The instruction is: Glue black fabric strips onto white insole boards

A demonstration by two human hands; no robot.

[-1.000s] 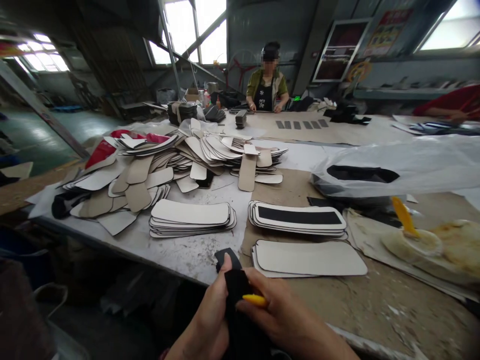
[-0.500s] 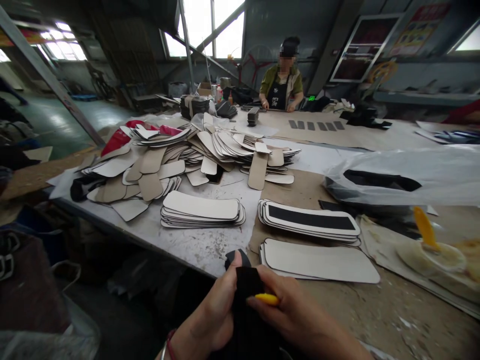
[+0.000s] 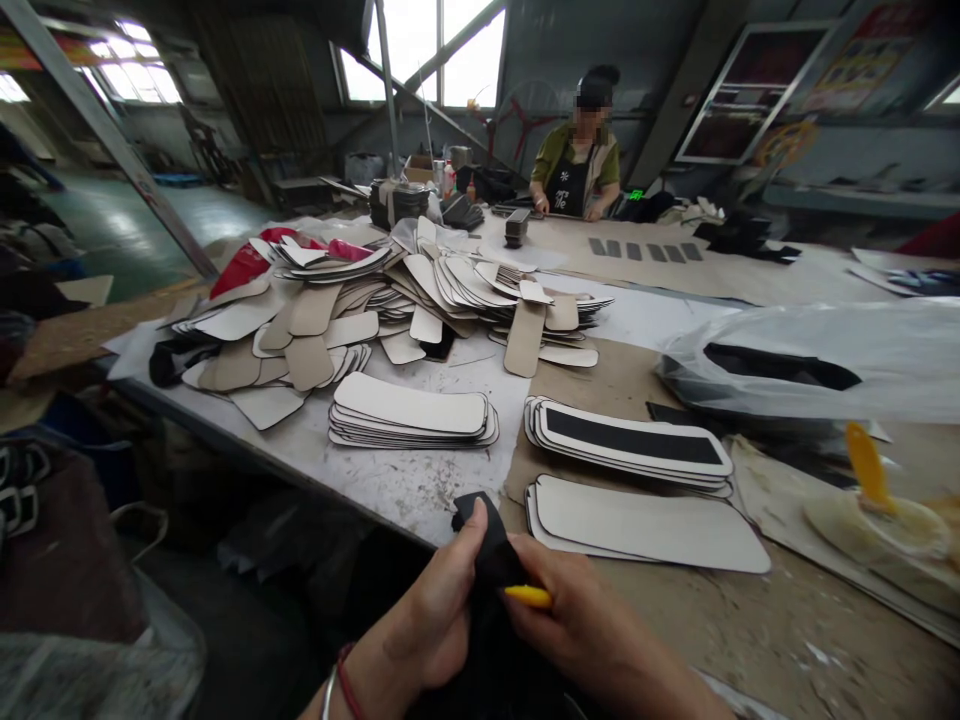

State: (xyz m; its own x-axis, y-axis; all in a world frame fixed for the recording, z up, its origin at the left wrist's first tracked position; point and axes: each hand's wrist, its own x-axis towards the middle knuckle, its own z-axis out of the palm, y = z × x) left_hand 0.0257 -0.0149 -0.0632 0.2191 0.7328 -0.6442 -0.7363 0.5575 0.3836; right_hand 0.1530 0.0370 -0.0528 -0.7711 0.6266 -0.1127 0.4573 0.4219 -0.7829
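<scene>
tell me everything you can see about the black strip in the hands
The black strip is a dark, matte, soft-looking band, like fabric or foam. Its rounded top end sticks up, tilted left, above the table edge. The left hand pinches it from the left, the right hand from the right. Its lower part is hidden between them.

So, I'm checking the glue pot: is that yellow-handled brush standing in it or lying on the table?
Standing in it: the yellow-handled brush rises tilted from the glue pot, bristles hidden.

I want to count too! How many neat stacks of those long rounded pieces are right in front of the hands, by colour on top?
White-topped stacks: 2 (the second)
Black-striped stack: 1
Total: 3
</scene>
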